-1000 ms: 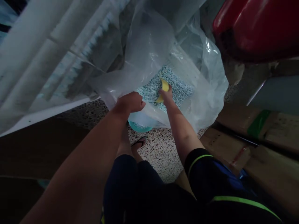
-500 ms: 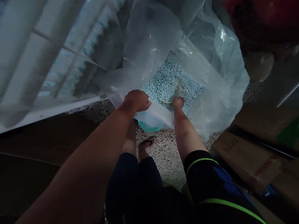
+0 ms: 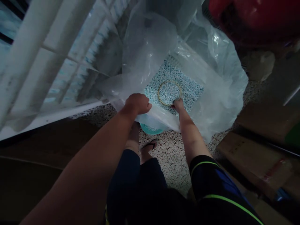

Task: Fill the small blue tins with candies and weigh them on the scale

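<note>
A large clear plastic bag (image 3: pixel 211 103) stands wide open in front of me, with pale blue pellets (image 3: pixel 192 89) inside. My left hand (image 3: pixel 138 103) is closed on the bag's near edge. My right hand (image 3: pixel 179 104) reaches into the bag and grips the rim of a round bowl (image 3: pixel 159 93) with a yellowish edge. The bowl sits level among the pellets and is full of them; its sides are hidden. Below the bag's near edge, a teal basin (image 3: pixel 151 130) holding similar pellets is partly covered by the bag.
White plastic crates (image 3: pixel 53 40) rise on the left. Cardboard boxes (image 3: pixel 253 153) lie on the right, and a red object (image 3: pixel 255 22) is at the upper right. Beneath me is a speckled floor (image 3: pixel 172 156), with a sandaled foot (image 3: pixel 148 149) near the basin.
The bowl has gone from tilted and partly buried to level and full of pellets, with my right hand still on its rim. My left hand keeps its hold on the bag.
</note>
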The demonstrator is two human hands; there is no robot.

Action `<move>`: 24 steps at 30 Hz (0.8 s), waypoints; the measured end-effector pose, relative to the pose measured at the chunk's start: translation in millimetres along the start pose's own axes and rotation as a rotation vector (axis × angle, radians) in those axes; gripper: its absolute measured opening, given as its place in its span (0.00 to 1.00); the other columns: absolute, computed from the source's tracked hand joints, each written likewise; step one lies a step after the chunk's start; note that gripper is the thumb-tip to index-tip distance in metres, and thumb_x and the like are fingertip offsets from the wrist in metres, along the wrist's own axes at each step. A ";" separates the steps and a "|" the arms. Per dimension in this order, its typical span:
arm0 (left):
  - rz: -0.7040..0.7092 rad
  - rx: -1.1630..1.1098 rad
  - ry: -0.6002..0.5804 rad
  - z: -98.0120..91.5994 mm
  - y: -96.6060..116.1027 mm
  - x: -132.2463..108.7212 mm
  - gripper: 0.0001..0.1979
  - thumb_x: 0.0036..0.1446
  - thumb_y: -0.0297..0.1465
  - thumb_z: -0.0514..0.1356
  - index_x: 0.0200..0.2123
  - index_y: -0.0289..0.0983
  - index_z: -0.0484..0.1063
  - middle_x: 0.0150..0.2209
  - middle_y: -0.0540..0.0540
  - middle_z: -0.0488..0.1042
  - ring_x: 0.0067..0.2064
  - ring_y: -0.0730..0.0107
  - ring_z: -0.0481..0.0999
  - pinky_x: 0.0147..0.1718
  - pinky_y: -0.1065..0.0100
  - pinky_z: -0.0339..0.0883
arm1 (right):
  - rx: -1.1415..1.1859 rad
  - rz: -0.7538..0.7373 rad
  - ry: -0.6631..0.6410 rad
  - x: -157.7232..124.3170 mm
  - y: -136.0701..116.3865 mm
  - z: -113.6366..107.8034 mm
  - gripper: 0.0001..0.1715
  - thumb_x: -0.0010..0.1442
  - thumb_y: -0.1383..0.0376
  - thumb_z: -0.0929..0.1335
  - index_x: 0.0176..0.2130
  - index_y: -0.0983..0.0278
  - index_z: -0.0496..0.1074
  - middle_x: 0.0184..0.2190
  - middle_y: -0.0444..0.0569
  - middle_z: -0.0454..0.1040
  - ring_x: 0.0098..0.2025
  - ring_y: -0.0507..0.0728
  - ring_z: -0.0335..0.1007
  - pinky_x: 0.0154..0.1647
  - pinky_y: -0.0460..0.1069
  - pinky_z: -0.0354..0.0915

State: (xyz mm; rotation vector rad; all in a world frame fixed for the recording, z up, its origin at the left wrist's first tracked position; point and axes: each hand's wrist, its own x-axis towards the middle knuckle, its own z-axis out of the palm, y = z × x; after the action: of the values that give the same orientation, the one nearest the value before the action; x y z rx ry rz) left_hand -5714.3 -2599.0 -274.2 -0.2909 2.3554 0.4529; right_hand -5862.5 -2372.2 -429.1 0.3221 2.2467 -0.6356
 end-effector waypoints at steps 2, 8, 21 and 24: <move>-0.020 0.011 -0.002 -1.6 0.9 -1.0 0.27 0.63 0.41 0.48 0.51 0.37 0.81 0.52 0.34 0.80 0.53 0.47 0.78 0.48 0.57 0.68 | 0.074 0.050 0.002 0.5 -5.3 0.3 0.25 0.71 0.56 0.69 0.61 0.65 0.69 0.54 0.54 0.74 0.48 0.56 0.75 0.47 0.54 0.77; -0.018 0.021 -0.025 -2.1 3.6 0.3 0.27 0.63 0.42 0.49 0.52 0.37 0.81 0.53 0.35 0.80 0.54 0.46 0.77 0.51 0.57 0.68 | 0.264 0.121 -0.022 -10.6 -15.0 -11.4 0.21 0.70 0.59 0.69 0.58 0.66 0.70 0.50 0.52 0.75 0.44 0.53 0.75 0.43 0.50 0.77; -0.061 0.007 -0.057 4.9 4.9 9.0 0.27 0.61 0.45 0.50 0.51 0.38 0.81 0.53 0.37 0.79 0.57 0.44 0.75 0.58 0.54 0.64 | 0.480 -0.053 -0.096 -139.7 46.6 -121.5 0.17 0.51 0.72 0.66 0.43 0.64 0.70 0.38 0.49 0.75 0.40 0.55 0.75 0.41 0.55 0.79; -0.073 0.018 -0.023 1.6 9.7 5.1 0.27 0.64 0.43 0.50 0.53 0.34 0.80 0.54 0.37 0.78 0.58 0.46 0.73 0.59 0.54 0.62 | 0.488 -0.139 -0.030 -185.4 80.9 -139.1 0.17 0.45 0.67 0.66 0.39 0.63 0.70 0.37 0.51 0.75 0.40 0.57 0.75 0.39 0.54 0.77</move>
State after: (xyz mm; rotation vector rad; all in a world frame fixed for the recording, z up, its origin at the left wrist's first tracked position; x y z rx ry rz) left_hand -5720.2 -2589.9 -276.5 -0.3603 2.3171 0.3972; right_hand -5788.7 -2235.4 -239.2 0.3920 2.0748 -1.2569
